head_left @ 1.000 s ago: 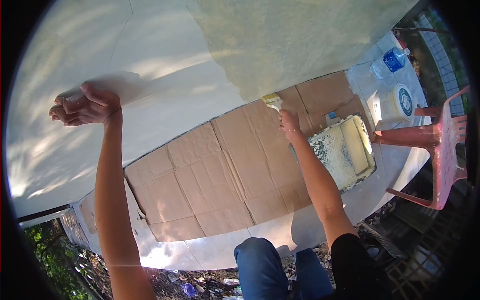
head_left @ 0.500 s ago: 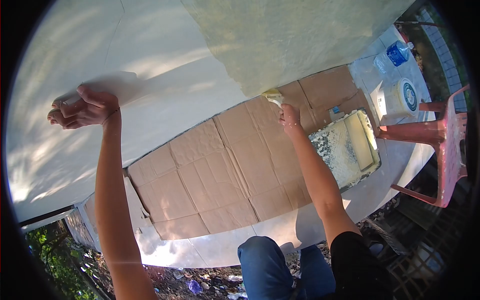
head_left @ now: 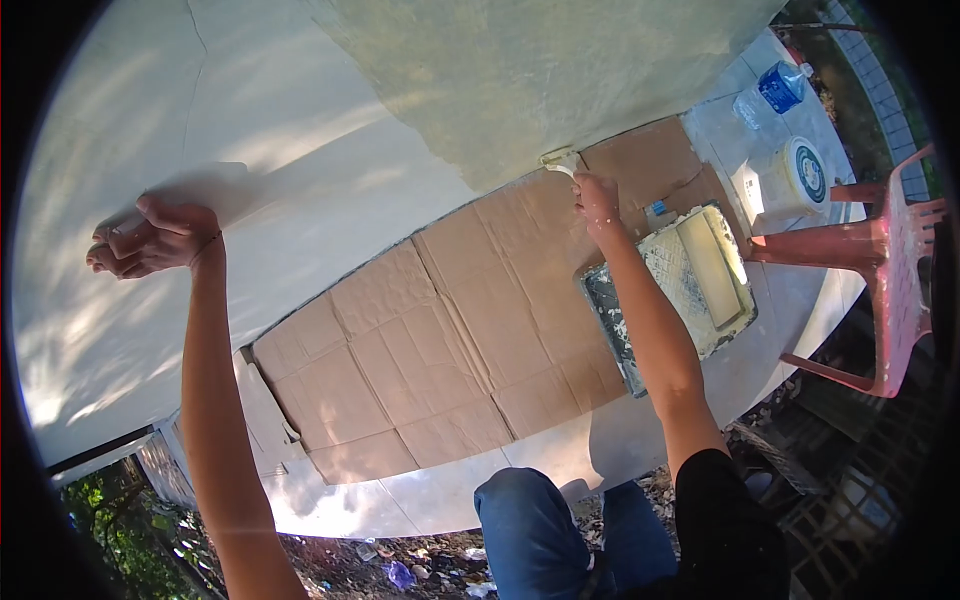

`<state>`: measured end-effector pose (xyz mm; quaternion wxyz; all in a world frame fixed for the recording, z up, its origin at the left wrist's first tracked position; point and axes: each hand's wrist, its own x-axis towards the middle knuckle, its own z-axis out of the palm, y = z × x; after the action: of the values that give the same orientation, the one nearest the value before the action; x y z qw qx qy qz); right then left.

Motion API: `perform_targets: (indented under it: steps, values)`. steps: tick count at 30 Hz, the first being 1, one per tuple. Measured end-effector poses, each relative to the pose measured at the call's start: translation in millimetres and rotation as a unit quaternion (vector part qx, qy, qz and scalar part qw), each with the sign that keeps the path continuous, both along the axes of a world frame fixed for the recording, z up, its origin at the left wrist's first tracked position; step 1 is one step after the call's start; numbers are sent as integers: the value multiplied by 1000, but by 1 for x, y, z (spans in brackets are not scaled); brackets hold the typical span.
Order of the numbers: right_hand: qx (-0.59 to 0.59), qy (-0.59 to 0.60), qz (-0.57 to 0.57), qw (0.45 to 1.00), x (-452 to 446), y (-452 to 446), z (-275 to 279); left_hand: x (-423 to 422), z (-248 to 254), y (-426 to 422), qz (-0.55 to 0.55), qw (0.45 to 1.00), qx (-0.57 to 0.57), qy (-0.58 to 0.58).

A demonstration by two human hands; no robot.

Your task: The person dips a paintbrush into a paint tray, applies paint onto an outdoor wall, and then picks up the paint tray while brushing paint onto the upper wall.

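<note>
My right hand (head_left: 597,200) is closed around the pale handle of a paintbrush (head_left: 563,163). The brush head meets the bottom of the wall (head_left: 330,190), where it borders the cardboard sheet (head_left: 410,320). A yellowish-green coat of paint (head_left: 520,80) covers the upper right part of the wall, and its ragged edge comes down near the brush. On the left, my left hand (head_left: 160,237) rests against the unpainted white wall with its fingers curled into a loose fist, and I see nothing held in it. Partly behind my right forearm lies a paint tray (head_left: 715,270) with pale paint in it.
Beyond the tray stand a white bucket (head_left: 790,180) and a clear bottle with a blue label (head_left: 775,92). A red plastic chair (head_left: 880,250) is at the right. Pale tiles (head_left: 560,455) edge the cardboard, with littered ground (head_left: 420,570) below.
My right hand has drawn the brush rightward along the wall's bottom edge, and the brush has turned. The view has shifted slightly. My left hand stays against the wall.
</note>
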<state>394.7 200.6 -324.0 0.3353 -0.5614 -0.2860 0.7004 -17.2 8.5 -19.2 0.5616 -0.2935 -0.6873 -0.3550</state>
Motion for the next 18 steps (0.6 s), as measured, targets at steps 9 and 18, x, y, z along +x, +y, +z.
perform_targets:
  steps: [9,18]
  values:
    - [-31,-112,-24,993,26,9,-8,0,0,-1,0,1000,-9,-1]
    - [-30,-59,-2,998,62,12,12,-1,0,-2,6,1000,-7,-15]
